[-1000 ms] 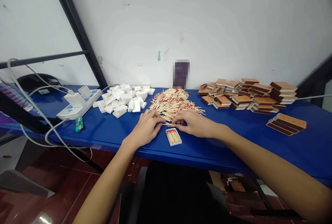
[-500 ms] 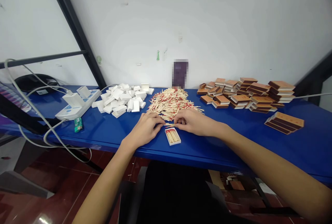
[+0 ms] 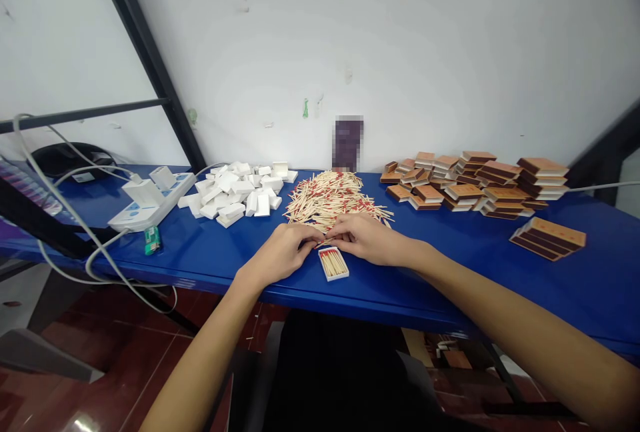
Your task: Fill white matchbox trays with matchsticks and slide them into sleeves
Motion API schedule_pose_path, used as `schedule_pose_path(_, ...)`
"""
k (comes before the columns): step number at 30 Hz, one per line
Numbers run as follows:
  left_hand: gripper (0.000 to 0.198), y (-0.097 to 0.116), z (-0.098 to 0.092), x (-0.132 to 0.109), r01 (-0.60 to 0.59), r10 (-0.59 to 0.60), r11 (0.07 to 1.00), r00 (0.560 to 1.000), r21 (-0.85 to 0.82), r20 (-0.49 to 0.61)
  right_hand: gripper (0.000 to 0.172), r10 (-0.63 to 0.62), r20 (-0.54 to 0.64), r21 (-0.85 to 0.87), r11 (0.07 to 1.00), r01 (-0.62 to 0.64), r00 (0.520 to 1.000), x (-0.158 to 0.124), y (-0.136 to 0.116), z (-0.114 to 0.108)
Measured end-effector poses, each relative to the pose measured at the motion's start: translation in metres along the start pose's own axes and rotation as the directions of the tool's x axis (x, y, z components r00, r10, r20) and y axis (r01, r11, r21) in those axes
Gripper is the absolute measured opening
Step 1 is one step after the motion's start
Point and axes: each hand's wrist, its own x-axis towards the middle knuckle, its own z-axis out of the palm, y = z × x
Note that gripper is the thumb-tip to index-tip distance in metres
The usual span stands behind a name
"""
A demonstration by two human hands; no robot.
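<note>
A small white tray point(image 3: 333, 264) holding red-tipped matches lies near the front edge of the blue table point(image 3: 400, 285). Just behind it, my left hand point(image 3: 295, 245) and my right hand point(image 3: 357, 237) meet over a few loose matches point(image 3: 327, 241). The fingers of both hands are pinched on these matches from either side. Behind my hands spreads a large pile of matches point(image 3: 333, 199), which my fingertips partly cover.
White empty trays point(image 3: 235, 189) are heaped at the back left, beside a power strip point(image 3: 153, 202) with cables and a green packet point(image 3: 152, 240). Brown matchbox covers point(image 3: 463, 189) are stacked at the right, with another group point(image 3: 549, 237) nearer the front.
My hands have come closer together over the loose matches, the left moving right and the right shifting slightly left. The filled tray has stayed in place.
</note>
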Motion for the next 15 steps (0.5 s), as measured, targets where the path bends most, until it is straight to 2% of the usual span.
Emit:
schedule_pose_path(4,0.025,0.002,0.002,0.000,-0.035,0.035,0.998,0.999,-0.045,-0.002,0.018,-0.019,0.007,-0.024,1.000,0.019,1.000,0.001,-0.001,0.000)
schedule_pose_path(8,0.037,0.007,-0.001,-0.003,-0.088,0.088,0.994,0.996,-0.058,-0.007,0.017,-0.022,0.000,-0.034,0.999,0.022,1.000,0.000,-0.001,0.000)
schedule_pose_path(12,0.044,0.014,-0.005,-0.006,-0.119,0.120,0.993,0.990,-0.016,0.079,0.015,0.018,0.012,-0.048,0.999,-0.017,1.000,-0.003,0.002,-0.002)
schedule_pose_path(15,0.038,0.017,-0.006,-0.007,-0.104,0.102,0.995,0.987,0.007,0.124,0.012,0.050,0.036,-0.060,0.997,-0.048,0.998,-0.005,0.006,-0.004)
